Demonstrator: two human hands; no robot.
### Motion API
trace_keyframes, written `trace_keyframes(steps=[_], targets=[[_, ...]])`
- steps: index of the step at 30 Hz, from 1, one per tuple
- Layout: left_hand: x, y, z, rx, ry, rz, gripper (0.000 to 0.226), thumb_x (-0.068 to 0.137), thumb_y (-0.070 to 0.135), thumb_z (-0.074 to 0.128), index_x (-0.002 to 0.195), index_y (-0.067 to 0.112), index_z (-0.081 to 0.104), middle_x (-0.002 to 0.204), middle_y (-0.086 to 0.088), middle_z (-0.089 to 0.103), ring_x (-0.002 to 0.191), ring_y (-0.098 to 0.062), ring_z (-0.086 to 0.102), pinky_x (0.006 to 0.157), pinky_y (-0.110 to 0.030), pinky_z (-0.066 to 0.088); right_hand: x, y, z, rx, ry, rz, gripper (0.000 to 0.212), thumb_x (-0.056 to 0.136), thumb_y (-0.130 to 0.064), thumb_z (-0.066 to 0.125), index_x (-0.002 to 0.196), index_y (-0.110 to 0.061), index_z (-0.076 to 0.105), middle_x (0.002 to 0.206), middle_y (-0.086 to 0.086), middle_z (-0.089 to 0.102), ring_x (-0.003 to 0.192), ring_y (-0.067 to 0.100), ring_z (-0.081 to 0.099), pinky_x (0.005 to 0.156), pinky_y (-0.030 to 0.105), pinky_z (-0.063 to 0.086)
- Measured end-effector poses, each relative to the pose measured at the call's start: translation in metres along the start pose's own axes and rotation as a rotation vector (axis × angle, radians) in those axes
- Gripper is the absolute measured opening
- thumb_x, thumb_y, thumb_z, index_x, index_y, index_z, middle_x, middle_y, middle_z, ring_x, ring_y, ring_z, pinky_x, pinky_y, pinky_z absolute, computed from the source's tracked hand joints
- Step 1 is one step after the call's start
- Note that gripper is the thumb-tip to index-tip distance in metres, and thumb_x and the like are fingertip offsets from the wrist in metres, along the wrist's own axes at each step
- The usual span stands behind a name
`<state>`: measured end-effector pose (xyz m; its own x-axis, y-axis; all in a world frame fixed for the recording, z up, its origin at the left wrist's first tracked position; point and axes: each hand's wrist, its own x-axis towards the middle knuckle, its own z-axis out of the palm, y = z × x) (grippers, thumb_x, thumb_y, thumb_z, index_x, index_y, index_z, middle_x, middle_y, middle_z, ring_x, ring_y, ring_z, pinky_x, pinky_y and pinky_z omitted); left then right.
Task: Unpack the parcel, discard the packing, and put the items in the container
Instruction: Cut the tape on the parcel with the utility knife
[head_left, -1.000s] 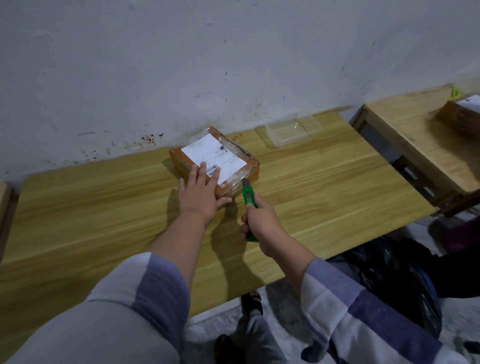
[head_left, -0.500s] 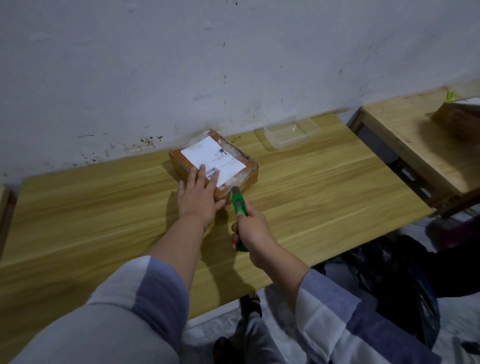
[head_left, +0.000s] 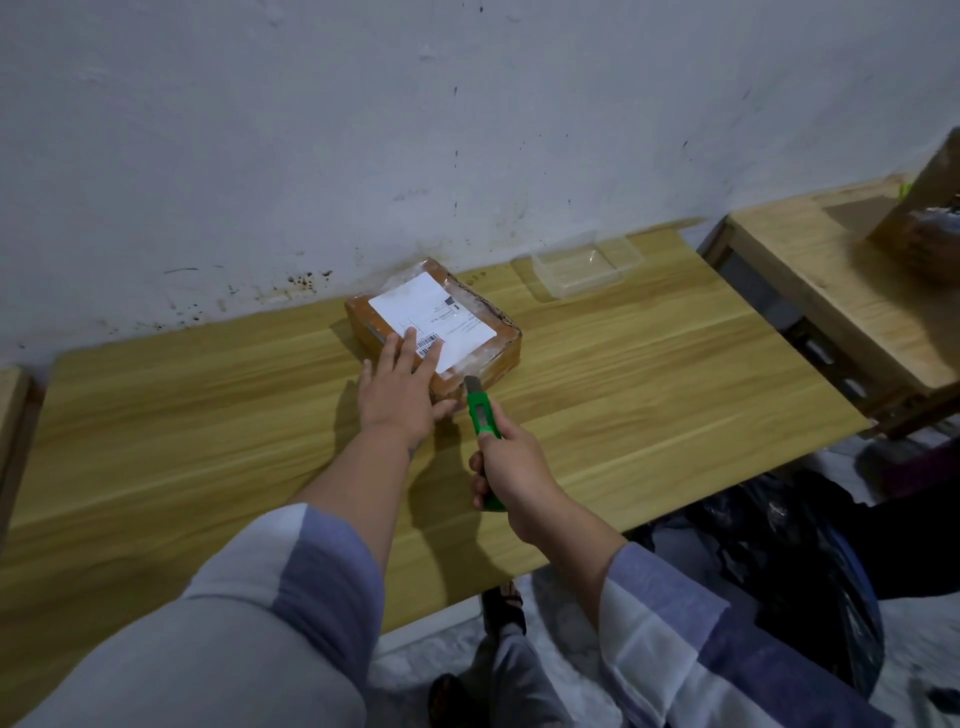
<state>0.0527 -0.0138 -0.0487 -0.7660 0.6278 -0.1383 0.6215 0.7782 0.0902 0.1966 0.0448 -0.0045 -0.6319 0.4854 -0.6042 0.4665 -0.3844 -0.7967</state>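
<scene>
Table (head_left: 623, 415): wooden top under both hands.
Parcel (head_left: 457, 332): taped brown box under the left hand's fingers, just ahead of the right.
Left hand (head_left: 400, 395): flat, fingers spread, pinning the parcel.
Right hand (head_left: 514, 478): fist round the green box cutter (head_left: 483, 413), tip at the near corner.
Technique: shallow cut along the tape, away from the pinning thumb.
Container (head_left: 584, 267): clear tub beyond the right hand, nothing in the way.
Bin bag (head_left: 810, 561): black, below the right forearm.
</scene>
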Motion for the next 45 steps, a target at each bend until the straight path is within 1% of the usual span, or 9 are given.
trace_keyframes(steps=[3, 8, 11, 17, 26, 33, 35, 39, 45], targets=[[0.0, 0.001, -0.001, 0.014, 0.002, 0.009, 0.08, 0.092, 0.044, 0.053, 0.151, 0.035, -0.002, 0.161, 0.001, -0.011, 0.148, -0.023, -0.01, 0.119, -0.048, 0.012, -0.007, 0.009, 0.006, -0.028, -0.027, -0.008, 0.05, 0.099, -0.013, 0.036, 0.142, -0.038, 0.033, 0.062, 0.002, 0.045, 0.042, 0.013, 0.036, 0.038, 0.023, 0.036], [0.002, -0.006, 0.002, -0.016, 0.009, 0.042, 0.086, 0.085, 0.066, 0.047, 0.151, 0.037, 0.001, 0.161, 0.004, -0.008, 0.148, -0.02, -0.006, 0.118, -0.047, 0.012, 0.011, -0.001, -0.005, 0.009, 0.052, -0.01, 0.051, 0.098, -0.011, 0.035, 0.141, -0.037, 0.036, 0.059, 0.002, 0.041, 0.04, 0.014, 0.032, 0.038, 0.021, 0.032], [0.001, -0.009, 0.003, -0.003, 0.007, 0.038, 0.084, 0.086, 0.065, 0.046, 0.151, 0.037, 0.001, 0.161, 0.003, -0.008, 0.148, -0.021, -0.007, 0.118, -0.049, 0.013, 0.009, -0.006, -0.01, -0.001, 0.023, -0.025, 0.055, 0.094, -0.008, 0.036, 0.139, -0.039, 0.038, 0.058, 0.001, 0.041, 0.04, 0.015, 0.032, 0.038, 0.02, 0.031], [-0.002, -0.01, 0.001, -0.004, -0.008, 0.051, 0.084, 0.084, 0.071, 0.04, 0.15, 0.039, 0.0, 0.161, 0.004, -0.01, 0.148, -0.02, -0.009, 0.117, -0.053, 0.009, 0.016, -0.018, -0.024, -0.006, 0.103, -0.069, 0.039, 0.095, -0.031, 0.048, 0.134, -0.037, 0.048, 0.051, 0.003, 0.038, 0.037, 0.017, 0.033, 0.04, 0.022, 0.034], [-0.011, -0.016, -0.005, 0.019, -0.056, 0.063, 0.085, 0.082, 0.076, 0.035, 0.15, 0.04, -0.002, 0.16, 0.005, -0.014, 0.147, -0.018, -0.013, 0.114, -0.062, 0.001, 0.028, -0.036, -0.048, 0.158, -0.099, -0.001, 0.069, 0.094, 0.008, 0.025, 0.148, -0.034, 0.017, 0.078, 0.008, 0.05, 0.065, 0.02, 0.05, 0.061, 0.033, 0.045], [-0.004, -0.002, -0.014, -0.169, 0.061, -0.01, 0.071, 0.087, 0.072, 0.028, 0.146, 0.033, 0.03, 0.16, 0.006, 0.009, 0.148, -0.016, -0.004, 0.117, -0.056, -0.001, 0.045, -0.057, -0.065, -0.338, 0.163, -0.165, 0.055, 0.091, -0.014, 0.057, 0.141, -0.032, 0.039, 0.121, 0.009, 0.06, 0.072, 0.017, 0.054, 0.052, 0.025, 0.041], [0.005, 0.001, -0.016, -0.185, 0.074, -0.016, 0.069, 0.091, 0.067, 0.026, 0.148, 0.028, 0.026, 0.161, 0.005, 0.008, 0.148, -0.014, -0.004, 0.118, -0.053, -0.002, 0.062, -0.062, -0.066, -0.396, 0.226, -0.218, 0.051, 0.089, -0.017, 0.061, 0.137, -0.027, 0.047, 0.122, 0.007, 0.062, 0.081, 0.022, 0.058, 0.054, 0.028, 0.044], [0.027, 0.003, -0.021, -0.142, 0.028, -0.066, 0.07, 0.094, 0.062, 0.025, 0.152, 0.024, 0.013, 0.162, 0.002, -0.002, 0.148, -0.016, -0.009, 0.118, -0.049, -0.005, 0.104, -0.074, -0.066, -0.588, 0.339, -0.259, 0.048, 0.084, -0.027, 0.067, 0.131, -0.019, 0.056, 0.12, 0.008, 0.067, 0.102, 0.028, 0.065, 0.083, 0.037, 0.054], [0.036, 0.009, -0.006, -0.075, 0.043, -0.114, 0.074, 0.093, 0.062, 0.015, 0.153, 0.022, -0.002, 0.16, -0.001, -0.013, 0.146, -0.018, -0.018, 0.118, -0.048, -0.009, 0.174, -0.093, -0.06, -0.851, 0.258, -0.309, 0.043, 0.089, -0.029, 0.06, 0.128, -0.012, 0.056, 0.117, 0.015, 0.065, 0.102, 0.033, 0.064, 0.083, 0.039, 0.055]])
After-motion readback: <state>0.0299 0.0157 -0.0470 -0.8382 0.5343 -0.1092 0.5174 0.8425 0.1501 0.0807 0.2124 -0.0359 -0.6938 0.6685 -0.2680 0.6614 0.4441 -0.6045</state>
